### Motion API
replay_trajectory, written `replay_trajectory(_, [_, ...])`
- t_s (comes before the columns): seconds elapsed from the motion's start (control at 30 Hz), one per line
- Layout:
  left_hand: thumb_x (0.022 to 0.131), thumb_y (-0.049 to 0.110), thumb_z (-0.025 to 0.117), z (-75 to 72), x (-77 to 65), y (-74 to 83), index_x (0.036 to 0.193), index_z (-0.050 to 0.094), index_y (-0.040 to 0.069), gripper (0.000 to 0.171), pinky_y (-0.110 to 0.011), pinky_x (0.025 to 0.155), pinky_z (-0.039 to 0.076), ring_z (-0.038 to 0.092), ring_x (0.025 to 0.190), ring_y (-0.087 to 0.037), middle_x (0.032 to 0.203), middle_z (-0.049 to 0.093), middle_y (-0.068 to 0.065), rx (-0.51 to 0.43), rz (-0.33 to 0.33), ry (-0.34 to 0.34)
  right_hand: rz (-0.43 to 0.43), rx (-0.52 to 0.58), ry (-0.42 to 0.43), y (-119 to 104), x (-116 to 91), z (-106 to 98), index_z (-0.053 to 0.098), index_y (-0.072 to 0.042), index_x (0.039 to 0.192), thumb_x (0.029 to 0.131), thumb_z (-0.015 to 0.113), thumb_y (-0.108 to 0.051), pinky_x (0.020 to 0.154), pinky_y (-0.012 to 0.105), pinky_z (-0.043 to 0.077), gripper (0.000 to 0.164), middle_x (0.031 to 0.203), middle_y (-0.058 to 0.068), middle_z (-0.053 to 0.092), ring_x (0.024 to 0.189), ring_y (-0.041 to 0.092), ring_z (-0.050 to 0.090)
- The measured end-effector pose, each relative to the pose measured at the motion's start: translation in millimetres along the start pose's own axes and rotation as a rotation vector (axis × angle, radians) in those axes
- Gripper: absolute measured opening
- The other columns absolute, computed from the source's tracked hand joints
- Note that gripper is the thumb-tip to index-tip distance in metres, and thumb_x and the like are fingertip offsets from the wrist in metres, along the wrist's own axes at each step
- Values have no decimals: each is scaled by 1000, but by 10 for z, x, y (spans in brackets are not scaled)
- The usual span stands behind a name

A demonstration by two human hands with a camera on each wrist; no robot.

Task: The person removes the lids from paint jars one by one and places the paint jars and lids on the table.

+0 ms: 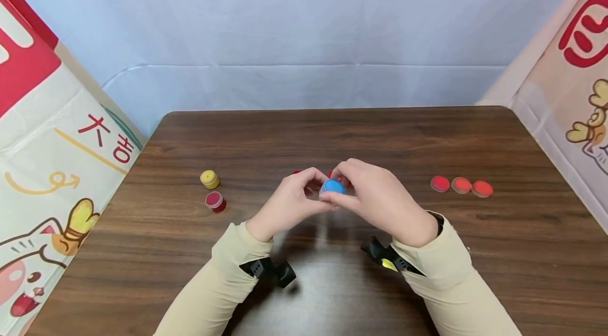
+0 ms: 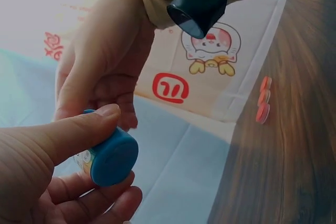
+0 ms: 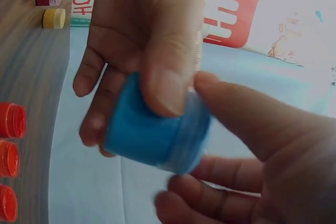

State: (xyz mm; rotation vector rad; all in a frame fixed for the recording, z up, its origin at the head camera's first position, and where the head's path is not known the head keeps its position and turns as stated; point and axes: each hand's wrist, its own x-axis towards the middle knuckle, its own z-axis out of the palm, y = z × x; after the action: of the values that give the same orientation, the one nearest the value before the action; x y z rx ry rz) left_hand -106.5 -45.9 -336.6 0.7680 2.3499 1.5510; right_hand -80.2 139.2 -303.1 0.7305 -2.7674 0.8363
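Both hands hold a small blue jar point(image 1: 333, 186) above the middle of the table. My left hand point(image 1: 292, 198) grips its blue body, with the thumb across the side in the right wrist view. From the other side, my right hand point(image 1: 375, 196) pinches the jar's clear end, which looks like a lid. The left wrist view shows the blue jar point(image 2: 116, 157) with its blue end facing the camera. Motion blurs the jar in the right wrist view. Red jars point(image 3: 10, 120) stand behind the hands, mostly hidden in the head view.
A yellow jar point(image 1: 209, 179) and a dark red jar point(image 1: 216, 202) stand on the left of the wooden table point(image 1: 380, 138). Three flat, round red pieces point(image 1: 462, 185), apparently lids, lie in a row at the right. Printed cloths hang on both sides.
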Motion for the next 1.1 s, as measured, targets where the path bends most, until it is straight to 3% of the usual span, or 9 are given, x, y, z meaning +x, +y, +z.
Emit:
replay_trajectory(0.1, [75, 17, 79, -5, -1, -5, 97, 61, 11, 30, -35, 78, 50, 57, 83, -11, 90, 62, 4, 52, 18, 18, -99, 6, -14, 27, -14, -8, 65, -10, 100, 82, 71, -29, 63, 25, 46, 27, 90, -3, 55, 71, 9, 52])
replay_trajectory(0.23, [76, 14, 78, -4, -36, -38, 99, 60, 10, 30, -37, 79, 50, 56, 84, -10, 91, 61, 3, 56, 31, 35, -181, 26, -15, 34, -44, 1, 63, -9, 110, 82, 72, -23, 67, 25, 48, 33, 100, -1, 55, 77, 9, 55])
replay_trajectory(0.4, [76, 15, 78, -8, -20, -37, 98, 59, 11, 29, -34, 77, 50, 57, 84, -11, 91, 61, 3, 25, 43, 36, -105, 13, 37, 13, -29, -16, 62, -11, 111, 78, 75, -34, 66, 26, 47, 43, 101, -3, 57, 80, 8, 54])
replay_trajectory(0.53, [76, 17, 78, -8, -6, -23, 98, 59, 11, 29, -39, 79, 50, 57, 85, -11, 92, 62, 2, 11, 40, 23, -22, 17, 53, 4, -15, 1, 63, -12, 100, 77, 75, -38, 62, 25, 46, 37, 92, -5, 57, 74, 6, 52])
replay_trajectory(0.63, [76, 16, 78, -3, 0, -26, 98, 59, 10, 30, -40, 80, 50, 57, 85, -11, 92, 61, 2, 23, 39, 21, -57, 35, 28, 19, -16, 14, 64, -10, 99, 79, 74, -31, 66, 26, 47, 30, 92, -4, 56, 76, 8, 54])
replay_trajectory(0.87, [75, 16, 79, -7, 6, -44, 100, 58, 11, 32, -32, 75, 51, 57, 81, -9, 91, 60, 4, 58, 60, 43, -243, 132, -17, 42, -27, -21, 62, -5, 110, 82, 71, -6, 77, 27, 49, 29, 109, -1, 56, 91, 10, 56])
replay_trajectory(1.1, [75, 18, 79, -30, -6, -17, 100, 57, 12, 34, -32, 73, 51, 59, 80, -11, 92, 61, 2, 25, 38, 41, -245, 189, -41, 23, -12, -51, 59, -6, 113, 83, 68, -1, 81, 30, 49, 32, 111, -1, 59, 96, 10, 56])
